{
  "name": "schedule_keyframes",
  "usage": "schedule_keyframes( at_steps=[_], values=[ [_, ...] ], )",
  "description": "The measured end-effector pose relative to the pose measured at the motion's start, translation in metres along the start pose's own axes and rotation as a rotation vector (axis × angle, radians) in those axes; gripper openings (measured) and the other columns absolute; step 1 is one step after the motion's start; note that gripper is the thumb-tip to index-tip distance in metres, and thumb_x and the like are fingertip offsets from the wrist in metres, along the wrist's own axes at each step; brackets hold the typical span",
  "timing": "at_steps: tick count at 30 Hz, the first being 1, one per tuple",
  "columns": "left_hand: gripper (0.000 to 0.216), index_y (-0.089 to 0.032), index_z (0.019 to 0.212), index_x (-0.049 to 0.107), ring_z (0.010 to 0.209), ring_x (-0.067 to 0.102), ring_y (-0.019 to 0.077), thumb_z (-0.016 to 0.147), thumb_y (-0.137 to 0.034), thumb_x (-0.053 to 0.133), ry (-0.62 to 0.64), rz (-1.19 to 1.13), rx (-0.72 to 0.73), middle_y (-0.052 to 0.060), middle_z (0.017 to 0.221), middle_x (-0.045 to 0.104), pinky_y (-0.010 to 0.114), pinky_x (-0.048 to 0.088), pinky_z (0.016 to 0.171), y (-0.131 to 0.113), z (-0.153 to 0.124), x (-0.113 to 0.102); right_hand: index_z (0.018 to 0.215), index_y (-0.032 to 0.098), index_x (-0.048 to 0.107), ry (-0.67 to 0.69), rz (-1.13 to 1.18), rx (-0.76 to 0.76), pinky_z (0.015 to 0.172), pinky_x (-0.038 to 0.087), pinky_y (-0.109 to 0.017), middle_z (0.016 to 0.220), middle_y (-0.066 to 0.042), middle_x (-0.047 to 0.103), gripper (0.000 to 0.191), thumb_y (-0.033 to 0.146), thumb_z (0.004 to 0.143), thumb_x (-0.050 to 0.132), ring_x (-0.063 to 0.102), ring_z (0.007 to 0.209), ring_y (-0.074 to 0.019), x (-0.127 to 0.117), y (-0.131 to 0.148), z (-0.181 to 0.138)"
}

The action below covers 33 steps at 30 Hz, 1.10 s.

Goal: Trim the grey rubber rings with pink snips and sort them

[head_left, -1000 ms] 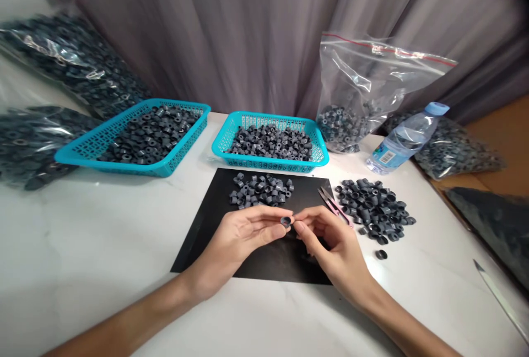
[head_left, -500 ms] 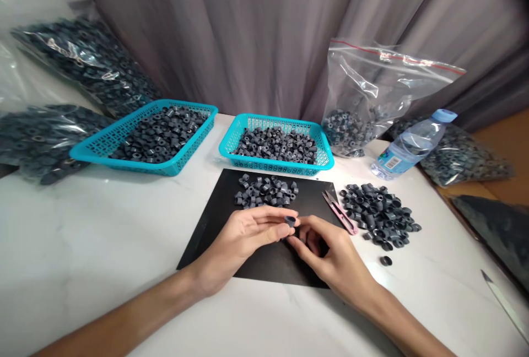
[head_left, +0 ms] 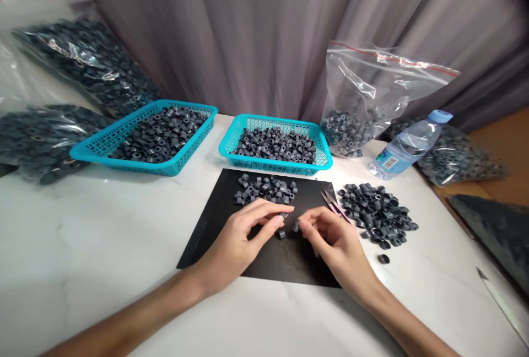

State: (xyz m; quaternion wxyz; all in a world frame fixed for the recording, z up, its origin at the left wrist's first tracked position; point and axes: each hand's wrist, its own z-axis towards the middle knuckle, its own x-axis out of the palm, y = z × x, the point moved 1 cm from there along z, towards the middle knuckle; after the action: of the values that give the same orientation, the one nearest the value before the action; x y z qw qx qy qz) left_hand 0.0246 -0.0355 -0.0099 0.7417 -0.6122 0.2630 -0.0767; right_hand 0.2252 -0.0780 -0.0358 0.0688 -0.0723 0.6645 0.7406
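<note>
My left hand (head_left: 243, 234) is closed over the black mat (head_left: 264, 260), its thumb and fingers pinching a small dark grey plastic cap (head_left: 283, 215) that is mostly covered. Just across from it, my right hand (head_left: 334, 238) pinches a small grey plastic ring (head_left: 296, 226) between thumb and forefinger. Below the left fingertips a loose grey ring (head_left: 281, 234) shows on the mat. Behind the hands lies a pile of grey rings (head_left: 264, 189). Pink thread snips (head_left: 336, 206) rest at the mat's right edge, partly behind my right hand.
Two blue baskets (head_left: 173, 168) full of grey pieces stand at the back. On the right are a pile of dark caps (head_left: 378, 214), a lone cap (head_left: 384, 259), a water bottle (head_left: 411, 145) and a pointed blade (head_left: 498, 296). Filled plastic bags (head_left: 82, 59) flank both sides.
My left fingers have tipped downward with the cap, whose opening faced up before. My right hand has drawn slightly right, apart from the left. The loose ring beneath now shows.
</note>
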Motion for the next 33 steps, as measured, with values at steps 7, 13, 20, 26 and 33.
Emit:
schedule_keyframes(
  at_steps=[7, 13, 20, 26, 33],
  values=[
    [0.023, -0.026, 0.114, 0.075, 0.082, 0.067, 0.0128, 0.093, -0.035, 0.070, 0.013, 0.086, 0.013, 0.001, 0.104, 0.071, 0.024, 0.056, 0.078, -0.001, -0.007, 0.012, 0.098, 0.020, 0.067, 0.018, 0.212, 0.039, 0.050, 0.041, -0.021, 0.075, 0.001, 0.058, 0.027, 0.047, 0.095, 0.068, 0.047, 0.056, -0.0087, 0.008, 0.004, -0.008],
    [0.014, -0.023, 0.100, 0.077, 0.082, 0.069, 0.0126, 0.090, -0.032, 0.075, -0.005, -0.032, -0.082, -0.001, 0.096, 0.073, 0.023, 0.055, 0.079, 0.004, -0.006, 0.013, 0.094, 0.020, 0.062, -0.087, 0.269, 0.033, 0.047, 0.040, -0.020, 0.069, 0.004, 0.052, 0.027, 0.047, 0.097, 0.066, 0.047, 0.052, -0.0077, 0.007, 0.004, -0.008],
    [0.023, -0.024, 0.109, 0.075, 0.088, 0.071, 0.0135, 0.087, -0.030, 0.078, 0.040, -0.261, -0.157, -0.002, 0.092, 0.075, 0.023, 0.057, 0.082, 0.002, -0.005, 0.008, 0.094, 0.020, 0.063, -0.125, 0.305, 0.035, 0.046, 0.040, -0.020, 0.063, 0.006, 0.050, 0.026, 0.046, 0.095, 0.068, 0.045, 0.050, -0.0074, 0.006, 0.001, -0.004],
    [0.022, -0.025, 0.109, 0.073, 0.094, 0.071, 0.0124, 0.088, -0.029, 0.078, 0.047, -0.274, -0.140, -0.002, 0.097, 0.075, 0.021, 0.056, 0.087, 0.002, -0.005, 0.009, 0.094, 0.019, 0.064, -0.070, 0.334, 0.014, 0.044, 0.039, -0.018, 0.064, 0.005, 0.050, 0.024, 0.043, 0.096, 0.068, 0.044, 0.050, -0.0065, 0.007, 0.002, -0.008],
    [0.024, -0.024, 0.108, 0.071, 0.092, 0.070, 0.0119, 0.087, -0.032, 0.080, 0.039, -0.307, -0.160, -0.003, 0.095, 0.074, 0.020, 0.056, 0.082, 0.004, -0.006, 0.009, 0.095, 0.020, 0.065, -0.012, 0.356, 0.015, 0.044, 0.039, -0.017, 0.066, 0.005, 0.050, 0.021, 0.040, 0.096, 0.068, 0.043, 0.050, -0.0063, 0.010, 0.002, -0.010]
  ],
)
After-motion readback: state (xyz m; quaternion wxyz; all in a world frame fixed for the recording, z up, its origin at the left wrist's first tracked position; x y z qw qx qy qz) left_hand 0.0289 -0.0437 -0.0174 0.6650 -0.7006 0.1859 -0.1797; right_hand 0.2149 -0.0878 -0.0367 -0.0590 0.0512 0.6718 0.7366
